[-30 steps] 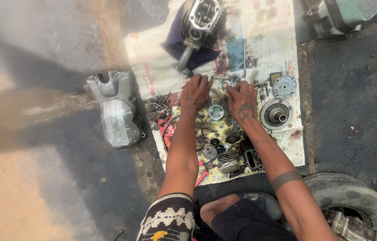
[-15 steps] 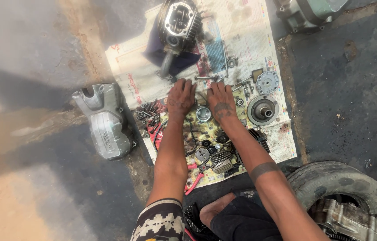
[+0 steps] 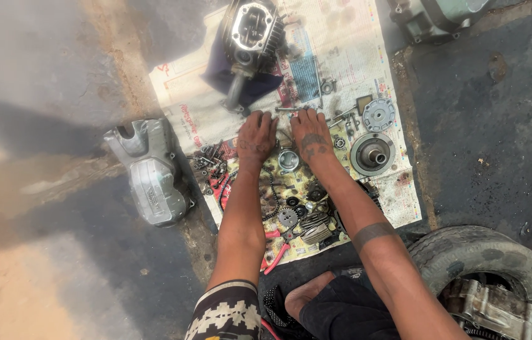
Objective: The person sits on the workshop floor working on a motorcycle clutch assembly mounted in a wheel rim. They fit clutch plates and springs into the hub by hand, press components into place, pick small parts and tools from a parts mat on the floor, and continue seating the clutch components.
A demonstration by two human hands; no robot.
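Observation:
Both my hands reach onto a sheet of newspaper (image 3: 354, 56) spread on the ground and covered with engine parts. My left hand (image 3: 256, 135) lies palm down, fingers spread, near a pile of bolts (image 3: 208, 162). My right hand (image 3: 311, 134) lies beside it with its fingertips at a thin metal rod (image 3: 291, 109); whether it grips the rod I cannot tell. A small round metal part (image 3: 288, 159) sits between my wrists. Ahead stands a finned engine cylinder head (image 3: 251, 26) on a dark cloth.
A silver engine cover (image 3: 149, 173) lies left of the paper. A round clutch part (image 3: 373, 153) and a disc (image 3: 379, 114) lie to the right. A chain, gears and red-handled pliers (image 3: 276, 255) lie near me. A tyre (image 3: 480, 258) and an engine casing (image 3: 432, 19) flank the right side.
The view has shifted, so the paper and parts sit lower and more central. Both hands stay on the paper near the rod, fingers slightly more spread.

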